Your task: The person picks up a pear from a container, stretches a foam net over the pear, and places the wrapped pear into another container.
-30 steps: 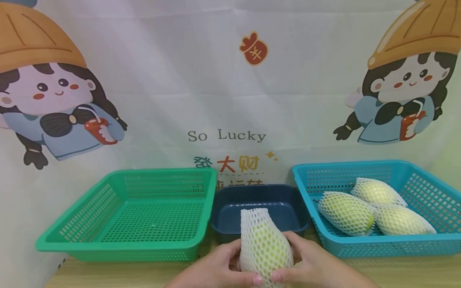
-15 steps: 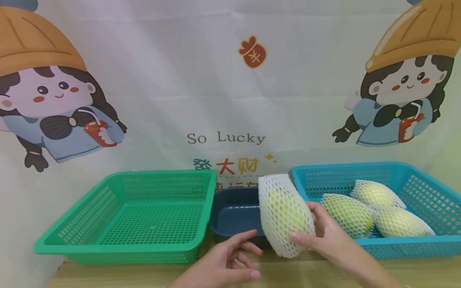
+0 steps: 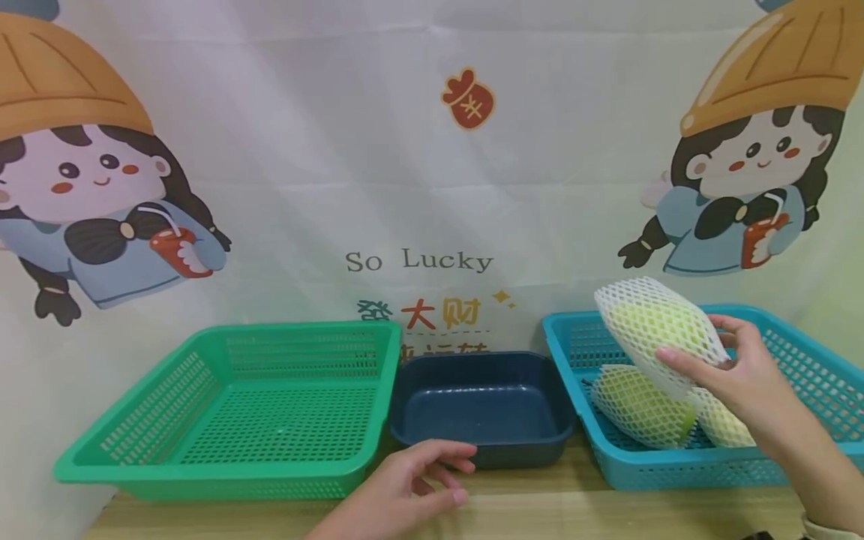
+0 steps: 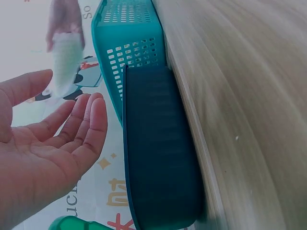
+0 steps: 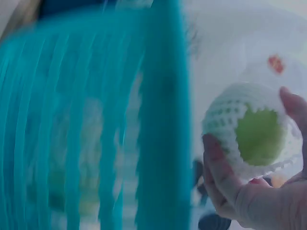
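Note:
In the head view my right hand (image 3: 749, 379) holds a green mango (image 3: 664, 326) in a white foam net above the blue basket (image 3: 675, 457). Thumb and fingers wrap its sides in the right wrist view, where the mango's bare green end (image 5: 260, 136) shows through the net's opening. Below it in the basket lie a netted mango (image 3: 641, 405) and a paler netted one (image 3: 725, 420), partly covered by my hand. My left hand (image 3: 415, 480) hovers before the dark blue tub (image 3: 482, 454), its fingers loosely bent around nothing; the left wrist view shows its palm (image 4: 43, 160).
A green basket (image 3: 223, 472) stands on the left, its latticed floor visible. The dark tub sits between the two baskets on the wooden table (image 3: 526, 502). A printed cloth (image 3: 304, 150) hangs right behind them.
Both hands gripped the mango over the table's front. The left hand let go and stayed near the tub, while the right carried the mango up and rightward over the blue basket.

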A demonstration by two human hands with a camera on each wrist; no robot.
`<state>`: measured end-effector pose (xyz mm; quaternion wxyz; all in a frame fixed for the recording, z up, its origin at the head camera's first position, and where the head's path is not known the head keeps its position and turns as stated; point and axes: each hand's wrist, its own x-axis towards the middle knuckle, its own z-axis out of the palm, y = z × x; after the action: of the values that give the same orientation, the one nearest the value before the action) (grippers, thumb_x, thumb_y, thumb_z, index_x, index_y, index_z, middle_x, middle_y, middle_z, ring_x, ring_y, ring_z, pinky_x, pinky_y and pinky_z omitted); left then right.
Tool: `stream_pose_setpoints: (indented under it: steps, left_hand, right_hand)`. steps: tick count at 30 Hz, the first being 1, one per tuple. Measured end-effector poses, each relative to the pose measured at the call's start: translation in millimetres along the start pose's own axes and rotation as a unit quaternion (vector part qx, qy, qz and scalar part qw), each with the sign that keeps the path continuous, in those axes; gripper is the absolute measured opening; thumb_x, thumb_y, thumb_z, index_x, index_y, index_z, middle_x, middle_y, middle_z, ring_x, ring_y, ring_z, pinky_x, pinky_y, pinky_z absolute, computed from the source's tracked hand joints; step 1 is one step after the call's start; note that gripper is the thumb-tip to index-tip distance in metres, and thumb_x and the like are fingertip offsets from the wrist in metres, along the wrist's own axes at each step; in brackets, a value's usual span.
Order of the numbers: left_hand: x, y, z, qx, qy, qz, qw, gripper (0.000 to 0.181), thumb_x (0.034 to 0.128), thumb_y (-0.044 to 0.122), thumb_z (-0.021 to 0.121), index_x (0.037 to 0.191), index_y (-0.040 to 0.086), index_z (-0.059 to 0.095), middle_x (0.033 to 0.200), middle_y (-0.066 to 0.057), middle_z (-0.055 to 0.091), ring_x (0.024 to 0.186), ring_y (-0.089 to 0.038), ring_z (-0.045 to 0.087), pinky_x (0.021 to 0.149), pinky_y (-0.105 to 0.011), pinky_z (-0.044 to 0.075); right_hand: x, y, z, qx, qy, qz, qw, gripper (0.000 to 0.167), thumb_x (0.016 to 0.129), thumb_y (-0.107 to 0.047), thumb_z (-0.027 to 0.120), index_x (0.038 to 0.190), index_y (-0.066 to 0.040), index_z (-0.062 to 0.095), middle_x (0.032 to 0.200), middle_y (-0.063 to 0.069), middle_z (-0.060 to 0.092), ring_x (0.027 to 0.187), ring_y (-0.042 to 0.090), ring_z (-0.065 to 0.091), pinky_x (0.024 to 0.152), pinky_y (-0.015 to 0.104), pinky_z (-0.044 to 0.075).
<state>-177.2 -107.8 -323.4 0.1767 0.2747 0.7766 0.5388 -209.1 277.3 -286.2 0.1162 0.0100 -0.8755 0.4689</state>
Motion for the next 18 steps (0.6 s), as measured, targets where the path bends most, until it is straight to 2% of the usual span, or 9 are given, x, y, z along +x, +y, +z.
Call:
stream_pose_setpoints:
  steps: [2, 7, 10, 13, 16, 18]
  left_hand:
    - [-0.9, 0.2, -0.7, 0.007, 0.0, 0.001, 1.0, 0.041, 0.0905, 0.02, 0.061, 0.129, 0.008, 0.052, 0.121, -0.011, 0.058, 0.097, -0.009, 0.058, 0.078, -0.022, 0.047]
    - [-1.8, 1.0, -1.2, 0.021, -0.002, 0.0, 0.9998, 0.038, 0.091, 0.022, 0.06, 0.126, 0.008, 0.054, 0.122, -0.011, 0.057, 0.097, -0.009, 0.058, 0.078, -0.022, 0.047]
    - [-1.6, 0.7, -1.0, 0.034, 0.002, 0.008, 0.9994, 0.037, 0.0911, 0.022, 0.06, 0.126, 0.009, 0.054, 0.122, -0.011, 0.057, 0.096, -0.008, 0.058, 0.078, -0.021, 0.047]
    - [-1.6, 0.2, -1.1, 0.046, 0.004, 0.016, 0.9988, 0.037, 0.0915, 0.021, 0.059, 0.126, 0.009, 0.054, 0.122, -0.011, 0.056, 0.096, -0.007, 0.058, 0.078, -0.021, 0.047]
    - [-1.4, 0.1, -1.5, 0.052, 0.004, 0.016, 0.9985, 0.037, 0.0915, 0.021, 0.059, 0.126, 0.009, 0.054, 0.122, -0.011, 0.056, 0.096, -0.007, 0.058, 0.078, -0.021, 0.047]
    - [-1.2, 0.1, -1.5, 0.063, 0.005, 0.021, 0.9978, 0.036, 0.0916, 0.021, 0.059, 0.126, 0.01, 0.054, 0.122, -0.01, 0.056, 0.096, -0.008, 0.057, 0.078, -0.021, 0.047]
  right_hand:
    - [12.7, 21.6, -7.7, -0.049, 0.026, 0.018, 0.9983, 0.095, 0.088, -0.047, 0.057, 0.145, 0.002, -0.001, 0.131, 0.03, 0.026, 0.098, 0.028, 0.049, 0.062, 0.032, 0.048]
    - [41.8, 82.3, -20.5, -0.092, 0.059, 0.031, 0.9935, 0.104, 0.083, -0.057, 0.058, 0.146, 0.003, 0.001, 0.133, 0.032, 0.025, 0.101, 0.038, 0.041, 0.057, 0.036, 0.044]
    - [48.9, 98.5, -22.0, -0.106, 0.068, 0.037, 0.9913, 0.106, 0.082, -0.06, 0.057, 0.145, 0.004, 0.002, 0.134, 0.036, 0.024, 0.104, 0.045, 0.039, 0.059, 0.04, 0.043]
    - [43.6, 89.8, -23.5, -0.12, 0.059, 0.048, 0.9899, 0.105, 0.084, -0.06, 0.054, 0.144, 0.009, 0.003, 0.134, 0.04, 0.022, 0.107, 0.051, 0.037, 0.061, 0.045, 0.043]
    - [30.5, 66.5, -23.9, -0.145, 0.043, 0.058, 0.9869, 0.099, 0.088, -0.057, 0.049, 0.14, 0.016, 0.007, 0.131, 0.043, 0.024, 0.107, 0.055, 0.037, 0.065, 0.051, 0.044]
    - [21.7, 51.1, -24.2, -0.167, 0.023, 0.058, 0.9839, 0.095, 0.091, -0.054, 0.046, 0.136, 0.021, 0.01, 0.124, 0.046, 0.029, 0.102, 0.055, 0.042, 0.064, 0.05, 0.046]
